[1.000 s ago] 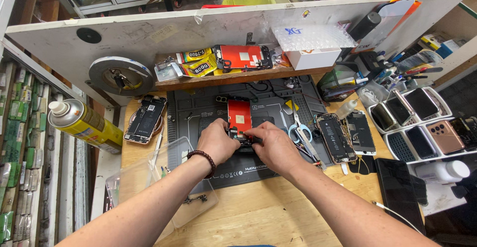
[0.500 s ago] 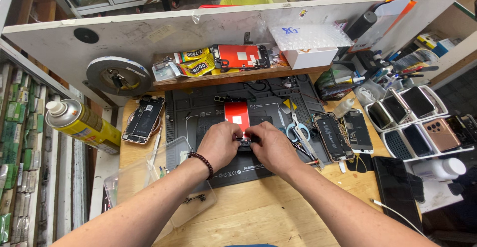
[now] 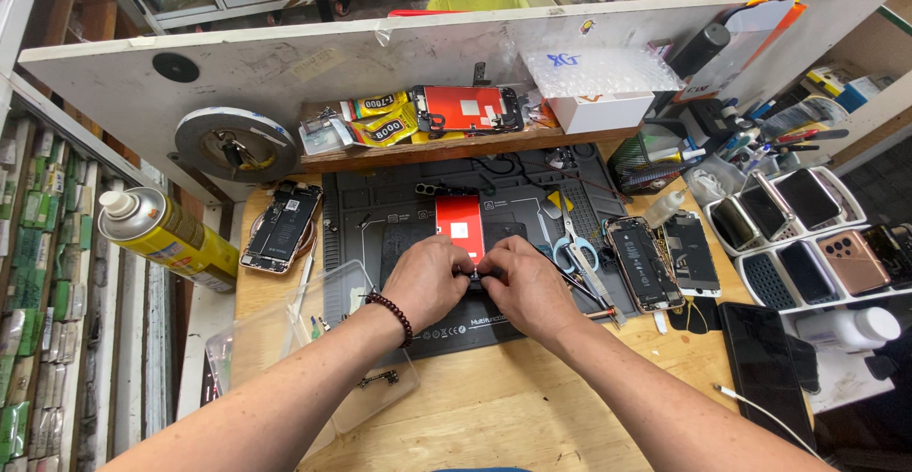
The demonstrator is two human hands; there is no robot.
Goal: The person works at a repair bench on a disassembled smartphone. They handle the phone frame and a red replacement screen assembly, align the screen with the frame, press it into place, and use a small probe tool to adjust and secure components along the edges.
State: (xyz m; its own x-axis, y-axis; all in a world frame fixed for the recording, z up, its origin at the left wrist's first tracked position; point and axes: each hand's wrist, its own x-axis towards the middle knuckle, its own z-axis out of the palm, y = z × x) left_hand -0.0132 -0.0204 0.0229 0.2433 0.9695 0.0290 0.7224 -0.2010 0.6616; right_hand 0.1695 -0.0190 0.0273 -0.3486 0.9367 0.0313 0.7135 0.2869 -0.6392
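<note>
At the centre of a dark repair mat, a red-backed phone screen panel lies flat, its near end covered by both hands. Left hand and right hand meet there, fingers curled down onto the panel's near edge; what they pinch cannot be told. Blue-handled scissors lie just right, then two opened phones. Far left, a yellow spray can lies on its side.
</note>
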